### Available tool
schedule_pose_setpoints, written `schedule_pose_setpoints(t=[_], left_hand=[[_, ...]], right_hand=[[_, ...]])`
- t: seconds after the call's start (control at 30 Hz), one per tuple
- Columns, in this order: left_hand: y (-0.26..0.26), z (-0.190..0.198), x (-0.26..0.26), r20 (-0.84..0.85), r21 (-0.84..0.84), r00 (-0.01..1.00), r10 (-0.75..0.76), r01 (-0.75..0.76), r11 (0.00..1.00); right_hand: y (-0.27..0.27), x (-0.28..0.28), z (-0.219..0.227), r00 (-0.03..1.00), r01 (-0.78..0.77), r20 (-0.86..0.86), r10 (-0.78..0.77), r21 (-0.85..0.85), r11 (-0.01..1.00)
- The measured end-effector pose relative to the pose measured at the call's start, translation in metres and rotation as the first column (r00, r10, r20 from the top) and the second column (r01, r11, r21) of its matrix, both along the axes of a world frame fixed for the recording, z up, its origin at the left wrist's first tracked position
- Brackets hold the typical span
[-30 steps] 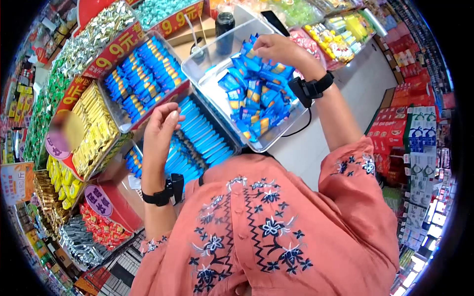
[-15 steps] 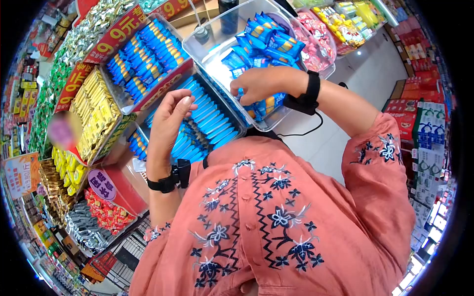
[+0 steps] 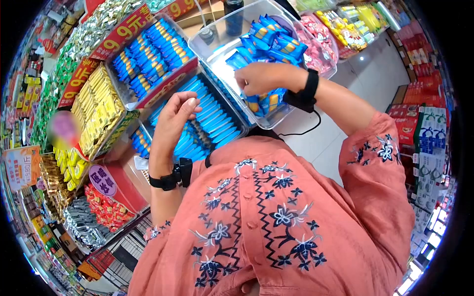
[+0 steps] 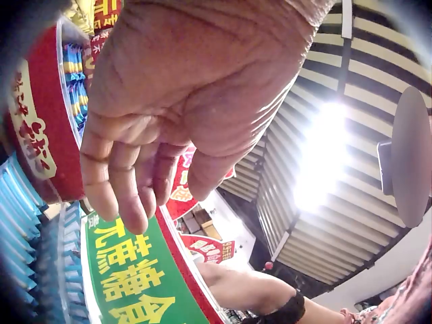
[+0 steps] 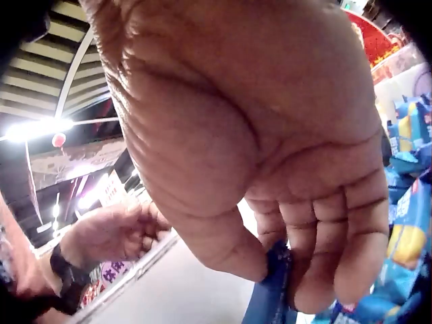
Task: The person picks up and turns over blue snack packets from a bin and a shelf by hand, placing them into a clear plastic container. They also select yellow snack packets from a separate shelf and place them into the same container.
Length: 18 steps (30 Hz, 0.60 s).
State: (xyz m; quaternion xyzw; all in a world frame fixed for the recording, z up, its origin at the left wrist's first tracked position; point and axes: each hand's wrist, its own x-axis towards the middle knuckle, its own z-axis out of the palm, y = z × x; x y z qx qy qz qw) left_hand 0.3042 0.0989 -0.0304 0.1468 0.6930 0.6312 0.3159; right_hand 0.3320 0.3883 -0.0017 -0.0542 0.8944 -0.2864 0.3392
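Note:
My right hand (image 3: 270, 79) is over the near left part of a clear plastic tub (image 3: 213, 52) of blue snack packets (image 3: 286, 45). In the right wrist view, its thumb and fingers pinch the edge of a single blue packet (image 5: 271, 290), whose lower part runs out of frame. My left hand (image 3: 174, 118) hovers above a bin of lighter blue packets (image 3: 215, 118), holding nothing. Its fingers hang loosely bent in the left wrist view, in front of a green sign (image 4: 138, 270).
Left of the tub stands a bin of blue-and-yellow packets (image 3: 153, 56), with yellow packets (image 3: 98, 106) beyond. A dark bottle (image 3: 233, 17) stands behind the tub's far wall. Pink packets (image 3: 318, 44) lie at its right. A black cable (image 3: 308, 129) hangs below the tub.
My right hand has come from the tub's far side to its near left part and now pinches a blue packet. The left hand stays over the lighter blue packets.

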Motion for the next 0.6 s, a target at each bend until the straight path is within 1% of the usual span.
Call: schedule_pose_setpoints(t=[0.07, 0.1, 0.2, 0.33, 0.37, 0.4, 0.43, 0.47, 0.5, 0.53, 0.57, 0.6], left_hand=[[-0.003, 0.000, -0.001, -0.002, 0.003, 1.000, 0.004, -0.004, 1.000], [-0.003, 0.001, -0.001, 0.002, 0.003, 1.000, 0.006, -0.006, 1.000], [0.002, 0.007, -0.003, 0.006, 0.031, 1.000, 0.017, -0.017, 0.999], [0.024, 0.028, -0.004, 0.026, 0.118, 0.999, 0.023, -0.026, 0.993], [0.032, 0.031, -0.004, -0.014, 0.160, 1.000, -0.003, 0.005, 0.987], [0.036, 0.032, -0.005, -0.061, 0.154, 0.997, -0.037, 0.046, 0.987], [0.039, 0.033, -0.003, -0.154, 0.154, 0.987, -0.050, 0.074, 0.985], [0.044, 0.035, -0.002, -0.246, 0.150, 0.967, -0.064, 0.103, 0.983], [0.046, 0.041, 0.001, -0.211, 0.179, 0.975, -0.073, 0.112, 0.977], [0.052, 0.041, 0.006, -0.158, 0.286, 0.987, -0.042, 0.086, 0.954], [0.052, 0.042, 0.006, -0.112, 0.293, 0.993, -0.025, 0.057, 0.955], [0.051, 0.042, 0.005, -0.063, 0.298, 0.998, -0.008, 0.027, 0.954]], right_hand=[[0.015, -0.006, 0.006, 0.998, 0.035, -0.042, -0.038, -0.063, 0.997], [0.024, -0.007, 0.005, 0.992, 0.074, -0.087, -0.086, -0.137, 0.988], [0.033, -0.003, 0.043, 0.958, 0.234, -0.102, -0.269, -0.266, 0.935], [0.034, -0.001, 0.069, 0.924, 0.266, -0.114, -0.365, -0.494, 0.827], [0.031, -0.002, 0.071, 0.919, 0.266, -0.097, -0.381, -0.559, 0.785], [0.028, -0.002, 0.072, 0.915, 0.266, -0.077, -0.396, -0.621, 0.737], [0.024, -0.003, 0.071, 0.914, 0.277, -0.049, -0.404, -0.652, 0.706], [0.020, -0.004, 0.072, 0.916, 0.261, -0.056, -0.398, -0.670, 0.695], [0.015, -0.004, 0.073, 0.918, 0.244, -0.064, -0.392, -0.687, 0.684], [0.010, -0.005, 0.074, 0.920, 0.227, -0.071, -0.385, -0.704, 0.672], [0.006, -0.006, 0.070, 0.916, 0.219, -0.072, -0.395, -0.735, 0.642], [0.002, -0.005, 0.072, 0.918, 0.207, -0.085, -0.388, -0.733, 0.648]])
